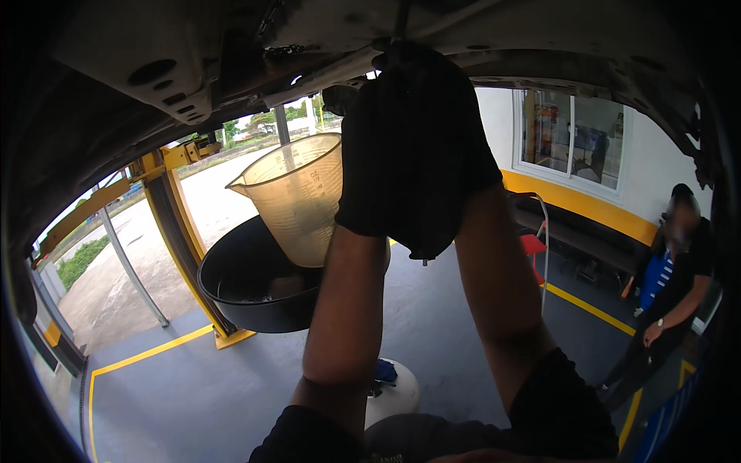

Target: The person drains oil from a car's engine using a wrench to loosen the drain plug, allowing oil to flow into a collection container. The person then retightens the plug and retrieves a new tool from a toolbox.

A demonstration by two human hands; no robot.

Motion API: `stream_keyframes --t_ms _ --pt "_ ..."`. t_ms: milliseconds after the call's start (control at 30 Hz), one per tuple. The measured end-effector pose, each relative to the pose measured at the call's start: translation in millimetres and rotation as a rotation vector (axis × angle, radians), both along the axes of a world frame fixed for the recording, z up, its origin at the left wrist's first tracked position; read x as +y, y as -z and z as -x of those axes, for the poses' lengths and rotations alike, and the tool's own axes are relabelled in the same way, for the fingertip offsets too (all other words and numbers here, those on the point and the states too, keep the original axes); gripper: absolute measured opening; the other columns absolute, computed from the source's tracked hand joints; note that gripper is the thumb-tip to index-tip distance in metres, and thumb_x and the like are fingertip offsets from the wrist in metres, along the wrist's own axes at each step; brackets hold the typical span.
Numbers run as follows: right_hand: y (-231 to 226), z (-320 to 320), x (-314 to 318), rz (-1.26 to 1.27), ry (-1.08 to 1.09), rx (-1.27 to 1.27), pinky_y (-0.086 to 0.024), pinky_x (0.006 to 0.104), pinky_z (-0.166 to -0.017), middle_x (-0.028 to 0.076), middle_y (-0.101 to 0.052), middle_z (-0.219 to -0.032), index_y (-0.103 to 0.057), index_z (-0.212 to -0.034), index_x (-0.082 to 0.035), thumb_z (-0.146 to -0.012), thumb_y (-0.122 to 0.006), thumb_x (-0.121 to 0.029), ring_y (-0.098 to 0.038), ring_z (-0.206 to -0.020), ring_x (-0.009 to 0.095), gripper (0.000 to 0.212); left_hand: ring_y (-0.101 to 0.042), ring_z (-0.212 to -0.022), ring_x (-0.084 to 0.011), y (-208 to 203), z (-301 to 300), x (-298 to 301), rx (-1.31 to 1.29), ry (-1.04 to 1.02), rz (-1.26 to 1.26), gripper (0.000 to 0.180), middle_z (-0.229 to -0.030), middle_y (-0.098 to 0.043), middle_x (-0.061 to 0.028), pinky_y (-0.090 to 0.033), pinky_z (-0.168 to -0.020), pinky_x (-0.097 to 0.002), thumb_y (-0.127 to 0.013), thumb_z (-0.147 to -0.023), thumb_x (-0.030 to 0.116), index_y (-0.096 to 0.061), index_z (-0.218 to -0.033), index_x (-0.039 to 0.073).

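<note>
Both my hands wear black gloves and are raised together against the dark vehicle underside (332, 23). My left hand (367, 154) and my right hand (448, 116) merge into one dark shape, closed around something I cannot make out. A dark piece with a small metal tip (424, 262) sticks out below them. Above the gloves a thin rod (401, 19) runs up toward the underside. Left of my left hand, a translucent yellowish measuring jug (289, 185) with a pouring lip stands tilted in a round black drain pan (247, 312). My left forearm hides part of the pan.
A yellow lift post (174, 224) stands at the left. Below my arms is a white rounded tank (405, 393) with a blue cloth on it. A red-and-grey cart (536, 247) is at the right. Another person (671, 285) stands at the far right, near a windowed wall.
</note>
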State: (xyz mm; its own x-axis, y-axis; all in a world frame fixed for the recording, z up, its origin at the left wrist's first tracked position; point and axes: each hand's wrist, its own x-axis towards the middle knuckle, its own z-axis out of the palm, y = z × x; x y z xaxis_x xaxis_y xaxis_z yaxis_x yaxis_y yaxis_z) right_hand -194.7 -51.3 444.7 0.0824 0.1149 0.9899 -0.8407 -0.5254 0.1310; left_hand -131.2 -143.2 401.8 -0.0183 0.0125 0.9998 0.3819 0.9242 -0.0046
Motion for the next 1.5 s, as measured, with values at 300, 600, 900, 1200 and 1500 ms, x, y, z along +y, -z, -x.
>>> stream_keyframes --t_ms 300,600,900,1200,1500 --pt "-6 2 -15 -0.031 0.11 0.036 -0.059 0.0349 -0.085 0.012 -0.076 -0.107 -0.072 -0.117 -0.003 -0.09 -0.071 -0.014 -0.073 -0.098 0.023 0.028 -0.06 -0.101 -0.0359 1 9 -15 0.147 -0.06 0.194 0.03 -0.111 -0.06 -0.0185 -0.051 -0.086 -0.0443 -0.062 -0.095 0.016 -0.058 -0.12 0.0" --pt "-7 11 -17 -0.102 -0.142 -0.083 -0.059 0.0323 -0.077 0.01 -0.077 -0.099 -0.073 -0.118 -0.004 -0.09 -0.074 -0.012 -0.074 -0.087 0.021 0.03 -0.062 -0.103 -0.0336 -13 -13 0 0.226 -0.422 0.522 0.028 -0.112 -0.062 -0.0192 -0.052 -0.083 -0.0435 -0.065 -0.093 0.011 -0.06 -0.117 -0.001" --pt "-1 5 14 -0.483 -0.32 -0.24 -0.057 0.0349 -0.098 0.012 -0.072 -0.123 -0.066 -0.13 -0.002 -0.102 -0.067 -0.022 -0.07 -0.114 0.024 0.035 -0.065 -0.102 -0.0285 12 -29 -5 0.072 -0.255 0.239 0.029 -0.112 -0.065 -0.0159 -0.055 -0.083 -0.0387 -0.066 -0.097 0.015 -0.06 -0.12 0.0" --pt "-11 1 5 -0.056 0.61 0.32 -0.059 0.031 -0.083 0.009 -0.075 -0.106 -0.071 -0.12 -0.003 -0.101 -0.066 -0.02 -0.073 -0.096 0.018 0.026 -0.067 -0.102 -0.027 10 4 -4 0.033 0.183 -0.026 0.032 -0.111 -0.067 -0.0137 -0.055 -0.085 -0.0367 -0.066 -0.1 0.02 -0.06 -0.125 0.0" --pt "-4 19 -2 -0.366 -0.25 -0.031 -0.058 0.0346 -0.091 0.011 -0.074 -0.112 -0.069 -0.124 -0.003 -0.097 -0.071 -0.02 -0.073 -0.103 0.022 0.032 -0.067 -0.102 -0.0275 6 -20 1 0.005 -0.247 0.245 0.035 -0.111 -0.067 -0.0152 -0.055 -0.085 -0.0376 -0.065 -0.1 0.021 -0.059 -0.127 0.0"
